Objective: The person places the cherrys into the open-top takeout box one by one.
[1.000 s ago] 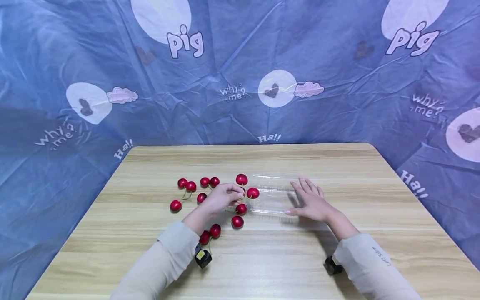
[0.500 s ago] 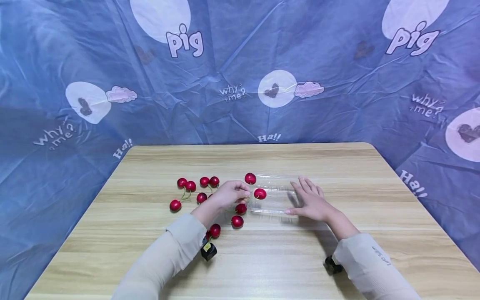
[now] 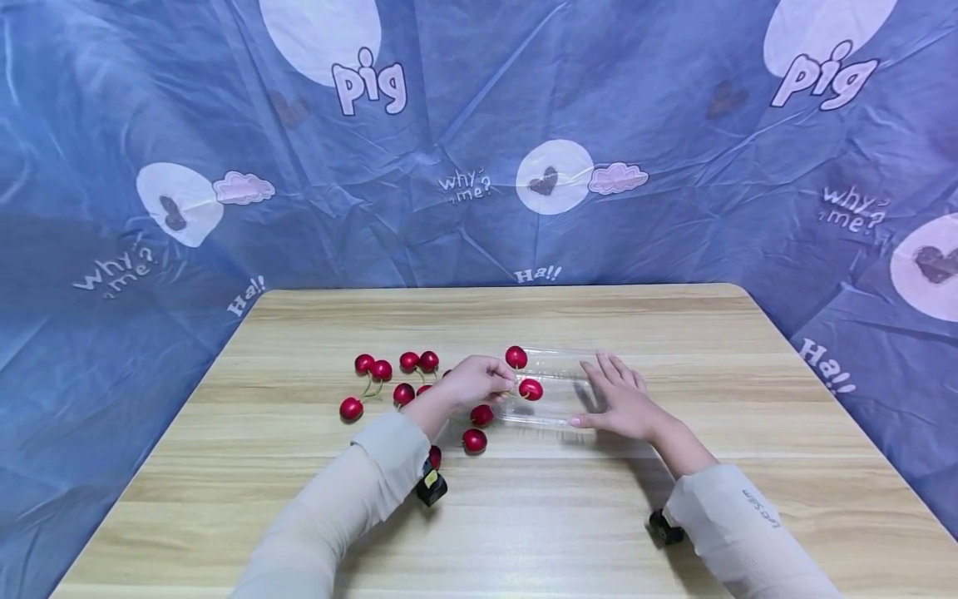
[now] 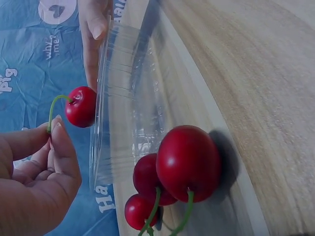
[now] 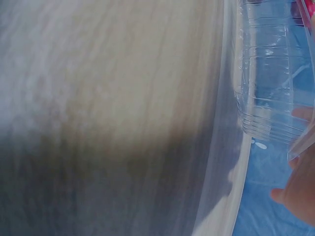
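Note:
My left hand pinches the green stem of a pair of red cherries between thumb and fingertips. The two cherries hang over the left part of a clear plastic box. In the left wrist view one cherry of the pair shows, level with the box's rim, its stem curving up from the fingertips. My right hand lies with spread fingers at the right end of the box, thumb by the near rim. In the right wrist view only part of the right hand shows beside the box wall.
More red cherries with green stems lie on the wooden table left of the box, some partly behind the left arm. Two cherries lie close to the box's near left corner. A blue printed cloth hangs behind the table.
My left hand has moved right with the pair of cherries, from the box's left edge to over its left part. The right hand and the box have stayed in place.

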Motion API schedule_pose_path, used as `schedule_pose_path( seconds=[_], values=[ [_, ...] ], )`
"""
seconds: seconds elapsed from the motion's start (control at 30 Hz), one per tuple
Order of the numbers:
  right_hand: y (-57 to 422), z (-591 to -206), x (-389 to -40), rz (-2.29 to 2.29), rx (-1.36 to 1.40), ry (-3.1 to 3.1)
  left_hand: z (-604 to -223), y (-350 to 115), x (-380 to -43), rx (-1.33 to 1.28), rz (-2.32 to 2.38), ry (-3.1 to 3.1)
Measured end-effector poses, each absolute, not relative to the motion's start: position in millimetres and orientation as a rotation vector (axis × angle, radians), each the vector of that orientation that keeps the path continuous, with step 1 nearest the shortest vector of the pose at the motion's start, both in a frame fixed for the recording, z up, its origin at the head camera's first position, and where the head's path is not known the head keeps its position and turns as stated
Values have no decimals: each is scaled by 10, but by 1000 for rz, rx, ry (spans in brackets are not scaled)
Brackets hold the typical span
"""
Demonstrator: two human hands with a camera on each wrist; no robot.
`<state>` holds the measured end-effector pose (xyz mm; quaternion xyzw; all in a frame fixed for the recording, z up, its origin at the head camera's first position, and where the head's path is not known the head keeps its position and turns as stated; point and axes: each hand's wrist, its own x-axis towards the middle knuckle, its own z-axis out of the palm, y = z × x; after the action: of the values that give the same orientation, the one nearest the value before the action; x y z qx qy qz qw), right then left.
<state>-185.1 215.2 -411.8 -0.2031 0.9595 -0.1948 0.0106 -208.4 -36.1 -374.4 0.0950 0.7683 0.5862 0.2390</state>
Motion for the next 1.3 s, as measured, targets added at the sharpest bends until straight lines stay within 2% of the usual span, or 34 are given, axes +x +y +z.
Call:
schedule_pose_path(
  seconds=[1.3],
  values=[
    [2145,-4112,-1859,-594,-598,2982,-3887,127,-2244,438,1135,2403]
  ],
)
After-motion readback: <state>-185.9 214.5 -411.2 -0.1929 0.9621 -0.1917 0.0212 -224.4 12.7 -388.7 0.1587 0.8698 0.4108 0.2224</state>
